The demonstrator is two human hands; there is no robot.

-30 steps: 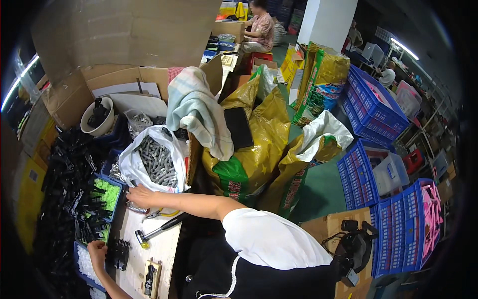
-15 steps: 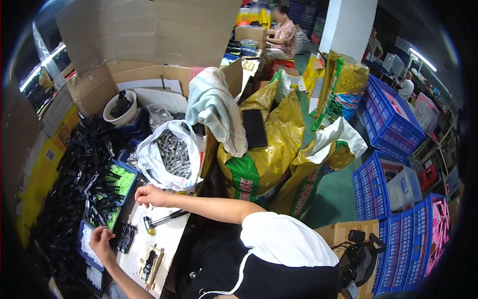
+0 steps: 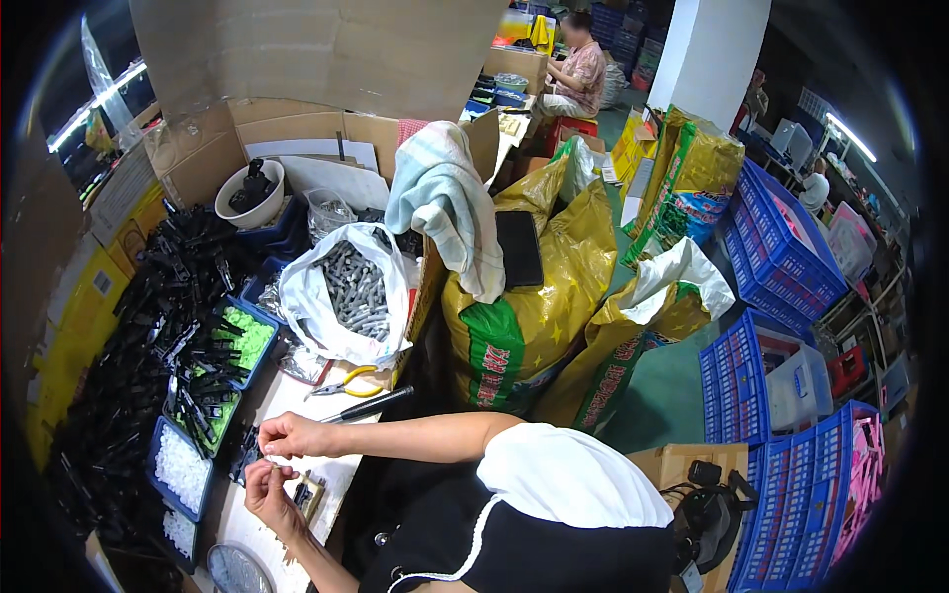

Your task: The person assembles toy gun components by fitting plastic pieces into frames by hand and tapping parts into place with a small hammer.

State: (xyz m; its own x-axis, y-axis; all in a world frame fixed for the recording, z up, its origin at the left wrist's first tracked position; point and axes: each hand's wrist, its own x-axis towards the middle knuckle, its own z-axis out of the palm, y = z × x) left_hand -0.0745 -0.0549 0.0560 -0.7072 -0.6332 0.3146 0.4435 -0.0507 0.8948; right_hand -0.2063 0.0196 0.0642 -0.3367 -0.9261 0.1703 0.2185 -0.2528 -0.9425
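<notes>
My right hand (image 3: 295,436) and my left hand (image 3: 271,497) meet over the white work board (image 3: 346,465), fingertips closed in pinches. Between them is something small and pale that I cannot make out. Just beneath lies a wooden block (image 3: 314,499) with a black plastic piece (image 3: 301,491) in it, partly hidden by my left hand. Black plastic parts (image 3: 241,457) lie beside my fingers. My right forearm crosses a hammer's black handle (image 3: 381,403); its head is hidden. Farther along the board are pliers (image 3: 348,383) with yellow handles.
Blue trays hold white pieces (image 3: 183,469) and green pieces (image 3: 247,341), beside a heap of black parts (image 3: 148,366). A white bag (image 3: 297,306) contains grey pieces. A towel (image 3: 445,198) hangs near yellow sacks (image 3: 494,326). Blue crates (image 3: 732,385) stand right; another person (image 3: 578,69) sits behind.
My hands have come together over the board: the left moved right from beside the white pieces, the right came down. The view has shifted slightly, bringing the pliers into sight.
</notes>
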